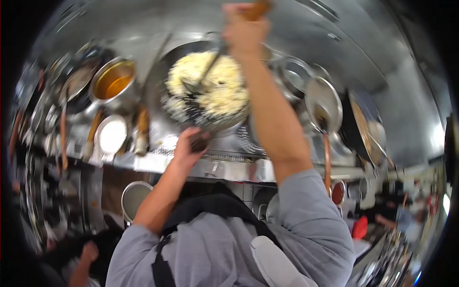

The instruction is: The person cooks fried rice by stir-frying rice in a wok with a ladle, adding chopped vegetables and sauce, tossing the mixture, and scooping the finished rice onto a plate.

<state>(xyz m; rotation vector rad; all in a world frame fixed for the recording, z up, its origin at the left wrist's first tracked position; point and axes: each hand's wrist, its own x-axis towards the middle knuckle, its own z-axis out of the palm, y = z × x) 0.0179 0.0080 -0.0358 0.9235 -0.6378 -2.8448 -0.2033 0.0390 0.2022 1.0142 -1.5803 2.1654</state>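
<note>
My left hand is closed around the dark handle of a large wok, at the wok's near side. My right hand reaches past the far rim, wrapped round the wooden handle of a metal wok ladle. The ladle slants down into the pan, its head blurred among the food. Loose white and yellow fried rice fills much of the wok. Toward the near side, grains are scattered over the dark bare metal, blurred by motion.
Left of the wok stand a pot of orange-brown liquid and a white-filled bowl. Strainers and a second wok lie to the right. A steel pot sits below the counter edge. Other people are at lower left and far right.
</note>
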